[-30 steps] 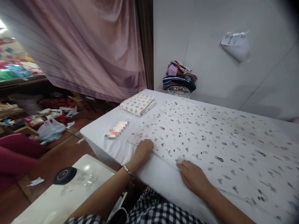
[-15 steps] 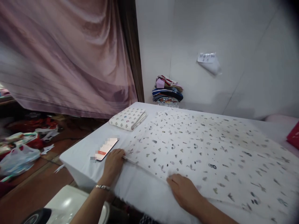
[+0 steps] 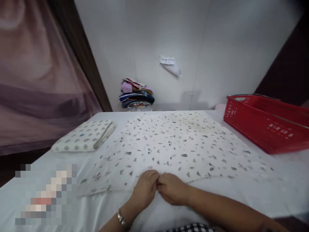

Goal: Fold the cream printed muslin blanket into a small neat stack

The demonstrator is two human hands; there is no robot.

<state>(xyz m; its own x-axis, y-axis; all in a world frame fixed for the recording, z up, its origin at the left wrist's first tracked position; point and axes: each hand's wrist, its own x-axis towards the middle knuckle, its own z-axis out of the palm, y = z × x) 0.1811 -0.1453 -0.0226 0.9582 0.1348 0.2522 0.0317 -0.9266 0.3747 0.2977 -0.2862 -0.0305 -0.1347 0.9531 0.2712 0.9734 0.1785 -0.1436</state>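
Observation:
A thin white cloth (image 3: 166, 145) printed with small plants and animals lies spread over a white-covered table (image 3: 285, 199). At the middle of its near edge, my left hand (image 3: 145, 188) and my right hand (image 3: 175, 189) meet, side by side and touching. Both have their fingers closed on the cloth's edge, which is slightly gathered there; the fingertips are partly hidden. A bracelet circles my left wrist. To the left of the spread cloth sits a folded cream cloth (image 3: 83, 135) with a grey print.
A pixelated phone (image 3: 45, 193) lies at the near left. At the right stands a red plastic basket (image 3: 260, 125). Folded fabrics (image 3: 137, 95) are stacked beyond the far edge, against the wall. A pink curtain (image 3: 31, 80) hangs at the left.
My hands, apart along the cloth's near edge before, have come together at its middle. The view has swung right, bringing the red basket fully in.

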